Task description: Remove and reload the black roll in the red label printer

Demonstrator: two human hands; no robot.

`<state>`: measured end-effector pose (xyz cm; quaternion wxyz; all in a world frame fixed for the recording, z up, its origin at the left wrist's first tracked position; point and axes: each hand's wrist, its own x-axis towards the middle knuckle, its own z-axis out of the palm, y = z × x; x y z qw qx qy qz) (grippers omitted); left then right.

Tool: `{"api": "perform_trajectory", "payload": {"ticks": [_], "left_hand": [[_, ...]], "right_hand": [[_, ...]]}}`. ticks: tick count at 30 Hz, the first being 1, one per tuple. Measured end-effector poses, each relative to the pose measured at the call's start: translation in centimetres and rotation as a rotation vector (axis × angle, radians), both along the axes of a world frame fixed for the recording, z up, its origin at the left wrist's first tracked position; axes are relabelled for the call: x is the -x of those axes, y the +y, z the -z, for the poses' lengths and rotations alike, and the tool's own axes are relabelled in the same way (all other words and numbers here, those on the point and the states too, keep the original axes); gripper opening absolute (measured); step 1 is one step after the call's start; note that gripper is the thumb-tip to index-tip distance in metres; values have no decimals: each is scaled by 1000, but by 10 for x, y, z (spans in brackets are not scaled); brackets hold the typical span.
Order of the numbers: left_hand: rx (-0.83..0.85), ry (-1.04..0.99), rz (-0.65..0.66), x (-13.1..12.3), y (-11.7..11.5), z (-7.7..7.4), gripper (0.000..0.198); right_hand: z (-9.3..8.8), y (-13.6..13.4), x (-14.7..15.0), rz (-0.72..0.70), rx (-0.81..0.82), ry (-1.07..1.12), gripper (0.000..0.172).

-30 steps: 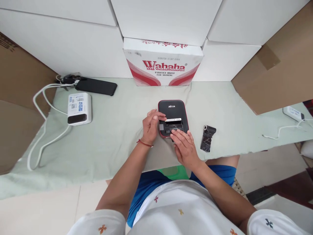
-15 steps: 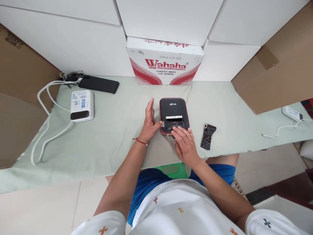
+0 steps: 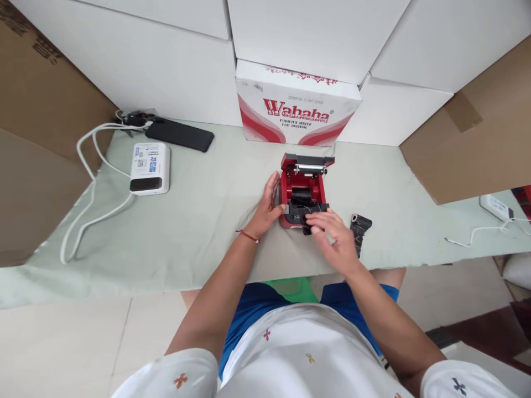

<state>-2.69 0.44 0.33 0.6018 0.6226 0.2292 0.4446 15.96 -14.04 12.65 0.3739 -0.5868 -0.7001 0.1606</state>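
Observation:
A small red-and-black label printer stands on the cloth with its lid raised. Inside its red bay lies a black label roll, and a black strip hangs over the front. My left hand holds the printer's left side, thumb on the front corner by a grey tab. At the front right, my right hand has its fingers stretched out over the strip, the fingertips close to or touching it; exact contact is unclear. Right of the printer, a second black roll with a loose tail lies partly behind my right hand.
A white power bank with a white cable and a black phone lie to the left. Behind the printer stands a Wahaha carton against white boxes. Brown cardboard boxes flank the table. Another white device is far right.
The printer lid has swung up from closed, showing the roll inside. My right hand has shifted slightly right and its fingers have spread. The view has shifted a little.

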Motion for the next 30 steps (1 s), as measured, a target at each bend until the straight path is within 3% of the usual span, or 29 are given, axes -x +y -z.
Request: {"api": "perform_trajectory", "payload": {"ticks": [3, 5, 9, 11, 14, 19, 23, 27, 30], "left_hand": [[27, -27, -7, -2, 1, 0, 97], [43, -44, 4, -2, 1, -1, 92], [54, -102, 20, -3, 2, -2, 87], [54, -105, 18, -4, 3, -1, 88], [57, -97, 25, -4, 4, 2, 90], [91, -84, 22, -3, 4, 2, 90], [108, -86, 17, -3, 2, -4, 88], [112, -75, 19, -3, 3, -5, 88], [108, -66, 27, -3, 4, -2, 90]], "right_hand": [[-23, 39, -14, 114, 62, 68, 29], [-32, 71, -18, 131, 147, -118, 29], [-36, 126, -6, 14, 499, -663, 30], [-35, 141, 6, -12, 635, -838, 35], [-33, 148, 18, 7, 716, -907, 33], [-38, 124, 6, 83, 569, -669, 35], [-54, 75, -27, 35, 458, -102, 30], [-60, 21, -72, 100, 562, 346, 44], [-38, -3, -98, 147, 713, 373, 47]]}}
